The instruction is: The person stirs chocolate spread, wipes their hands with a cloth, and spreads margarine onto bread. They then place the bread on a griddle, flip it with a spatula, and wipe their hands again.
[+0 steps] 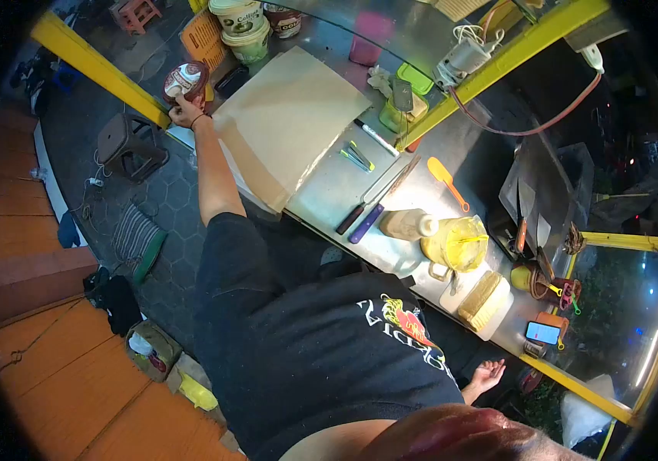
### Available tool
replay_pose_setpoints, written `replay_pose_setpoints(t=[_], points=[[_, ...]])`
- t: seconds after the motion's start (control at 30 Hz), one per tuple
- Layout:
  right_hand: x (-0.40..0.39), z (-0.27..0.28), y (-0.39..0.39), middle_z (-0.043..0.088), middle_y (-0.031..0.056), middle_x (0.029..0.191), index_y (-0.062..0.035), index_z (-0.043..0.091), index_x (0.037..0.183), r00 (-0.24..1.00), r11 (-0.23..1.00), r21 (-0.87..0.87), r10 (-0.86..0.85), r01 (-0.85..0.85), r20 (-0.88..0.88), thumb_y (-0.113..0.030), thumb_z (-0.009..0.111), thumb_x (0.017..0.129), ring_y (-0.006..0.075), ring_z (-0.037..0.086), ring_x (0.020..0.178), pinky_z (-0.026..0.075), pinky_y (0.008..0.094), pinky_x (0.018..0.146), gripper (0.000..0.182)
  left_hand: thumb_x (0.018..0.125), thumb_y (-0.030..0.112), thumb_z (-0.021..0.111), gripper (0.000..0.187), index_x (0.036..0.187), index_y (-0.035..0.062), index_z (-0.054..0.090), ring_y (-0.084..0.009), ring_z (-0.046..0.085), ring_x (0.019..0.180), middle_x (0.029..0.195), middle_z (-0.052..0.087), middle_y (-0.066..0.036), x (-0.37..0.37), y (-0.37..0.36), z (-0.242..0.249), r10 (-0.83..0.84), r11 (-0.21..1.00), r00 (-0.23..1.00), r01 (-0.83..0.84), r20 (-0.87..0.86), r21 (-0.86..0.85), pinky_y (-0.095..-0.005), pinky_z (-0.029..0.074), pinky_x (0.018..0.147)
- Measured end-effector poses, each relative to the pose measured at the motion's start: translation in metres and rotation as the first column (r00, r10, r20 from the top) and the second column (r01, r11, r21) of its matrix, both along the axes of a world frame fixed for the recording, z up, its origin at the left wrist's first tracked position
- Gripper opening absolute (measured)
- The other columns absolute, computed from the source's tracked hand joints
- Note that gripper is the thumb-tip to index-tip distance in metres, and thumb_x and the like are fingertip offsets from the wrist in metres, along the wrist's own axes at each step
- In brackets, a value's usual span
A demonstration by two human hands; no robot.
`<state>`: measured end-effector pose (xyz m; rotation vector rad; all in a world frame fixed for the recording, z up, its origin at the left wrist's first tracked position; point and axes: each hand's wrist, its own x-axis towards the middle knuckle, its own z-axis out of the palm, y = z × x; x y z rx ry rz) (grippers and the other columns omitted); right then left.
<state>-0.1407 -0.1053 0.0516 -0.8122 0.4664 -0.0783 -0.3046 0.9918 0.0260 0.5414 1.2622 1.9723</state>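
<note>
My left hand (pixel 185 112) reaches out to the far left end of the counter, its fingers closed on a round brown tub (pixel 186 80) with a white label. Beside that arm lies a large stack of brown paper sheets (pixel 290 115). My right hand (pixel 487 375) hangs near the counter's front edge, palm up, fingers loosely curled and holding nothing. Closest to it on the counter are a phone with a lit screen (pixel 542 333) and a white tray (pixel 502 311) bearing a yellowish block (pixel 482 300).
A yellow jug (pixel 455 244), a squeeze bottle (pixel 408 225), an orange spatula (pixel 447 183) and a purple-handled knife (pixel 366 223) lie mid-counter. Stacked tubs (pixel 244 32) stand behind. Yellow posts (pixel 102 65) frame the stall. A stool (pixel 130 146) stands on the floor at left.
</note>
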Motion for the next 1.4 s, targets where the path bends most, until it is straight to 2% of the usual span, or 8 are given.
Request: replay_pose_setpoints(t=[0.83, 1.0, 1.07, 1.17, 1.2, 1.3, 1.33, 1.4], points=[[-0.006, -0.024, 0.048, 0.056, 0.0000, 0.072, -0.0116, 0.063, 0.110, 0.961, 0.975, -0.176, 0.090, -0.139, -0.260, -0.034, 0.061, 0.093, 0.0146, 0.051, 0.060, 0.043, 0.0286, 0.057, 0.028, 0.078, 0.030, 0.074, 0.041, 0.083, -0.0007, 0.047, -0.0228, 0.061, 0.055, 0.073, 0.054, -0.012, -0.008, 0.032, 0.004, -0.578, 0.809, 0.813, 0.583, 0.074, -0.082, -0.0388, 0.060, 0.053], [0.003, -0.039, 0.047, 0.056, -0.0002, 0.071, -0.0096, 0.065, 0.106, 0.970, 0.983, -0.131, 0.099, -0.130, -0.220, -0.033, 0.061, 0.093, 0.0133, 0.049, 0.059, 0.043, 0.0273, 0.056, 0.027, 0.082, 0.036, 0.069, 0.053, 0.111, -0.0043, 0.050, -0.0301, 0.067, 0.076, 0.106, 0.058, -0.022, -0.011, 0.044, -0.015, -0.722, 0.655, 0.677, 0.735, 0.142, -0.172, -0.0426, 0.062, 0.063], [0.010, -0.047, 0.043, 0.058, -0.0013, 0.072, -0.0098, 0.065, 0.108, 0.980, 0.984, -0.174, 0.005, -0.040, -0.197, -0.029, 0.061, 0.093, 0.0125, 0.051, 0.059, 0.044, 0.0266, 0.056, 0.024, 0.085, 0.043, 0.065, 0.073, 0.136, -0.0002, 0.035, -0.0353, 0.064, 0.103, 0.130, 0.045, -0.026, -0.009, 0.021, -0.007, -0.777, 0.583, 0.611, 0.789, 0.150, -0.196, -0.0455, 0.058, 0.087], [0.028, -0.079, 0.007, 0.066, 0.0025, 0.110, -0.0082, 0.063, 0.115, 0.969, 0.966, -0.084, 0.246, -0.245, 0.007, -0.019, 0.054, 0.096, 0.0146, 0.059, 0.096, 0.048, 0.0293, 0.078, 0.023, 0.094, 0.047, 0.050, 0.069, 0.138, -0.0019, 0.031, -0.0321, 0.060, 0.113, 0.138, 0.048, -0.020, -0.018, 0.023, -0.014, -0.878, 0.386, 0.422, 0.903, 0.228, -0.188, -0.0385, 0.057, 0.090], [0.030, -0.061, 0.038, 0.066, 0.0038, 0.112, -0.0063, 0.061, 0.117, 0.997, 0.985, -0.163, 0.045, -0.056, -0.067, -0.017, 0.052, 0.097, 0.0177, 0.059, 0.102, 0.047, 0.0315, 0.083, 0.025, 0.098, 0.045, 0.042, 0.062, 0.138, -0.0012, 0.033, -0.0294, 0.061, 0.114, 0.136, 0.052, -0.017, -0.020, 0.015, -0.002, -0.915, 0.306, 0.354, 0.921, 0.192, -0.241, -0.0371, 0.056, 0.090], [0.040, -0.064, 0.030, 0.059, -0.0037, 0.078, -0.0054, 0.064, 0.111, 0.990, 0.947, -0.296, 0.099, -0.126, -0.103, -0.015, 0.063, 0.090, 0.0066, 0.055, 0.065, 0.050, 0.0230, 0.065, 0.023, 0.091, 0.046, 0.052, 0.052, 0.132, 0.0137, 0.050, -0.0271, 0.049, 0.127, 0.137, 0.053, -0.010, -0.025, -0.044, 0.015, -0.915, 0.401, 0.394, 0.865, -0.087, -0.302, -0.0377, 0.038, 0.105], [0.033, 0.013, 0.108, 0.059, -0.0028, 0.076, -0.0049, 0.064, 0.111, 0.956, 0.893, -0.446, -0.179, 0.059, -0.232, -0.012, 0.061, 0.090, 0.0075, 0.053, 0.058, 0.049, 0.0224, 0.054, 0.023, 0.090, 0.041, 0.056, 0.043, 0.124, 0.0134, 0.056, -0.0225, 0.053, 0.119, 0.133, 0.055, -0.008, -0.028, -0.047, 0.000, -0.815, 0.578, 0.561, 0.761, -0.149, -0.294, -0.0341, 0.039, 0.100], [0.045, -0.042, 0.071, 0.063, 0.0012, 0.079, -0.0036, 0.064, 0.111, 0.964, 0.785, -0.619, -0.186, 0.029, -0.192, -0.009, 0.058, 0.090, 0.0088, 0.057, 0.059, 0.050, 0.0233, 0.052, 0.023, 0.089, 0.035, 0.063, 0.035, 0.115, 0.0117, 0.056, -0.0152, 0.050, 0.070, 0.086, 0.058, -0.001, -0.036, -0.103, 0.001, -0.779, 0.621, 0.627, 0.776, 0.029, -0.107, -0.0305, 0.045, 0.075]])
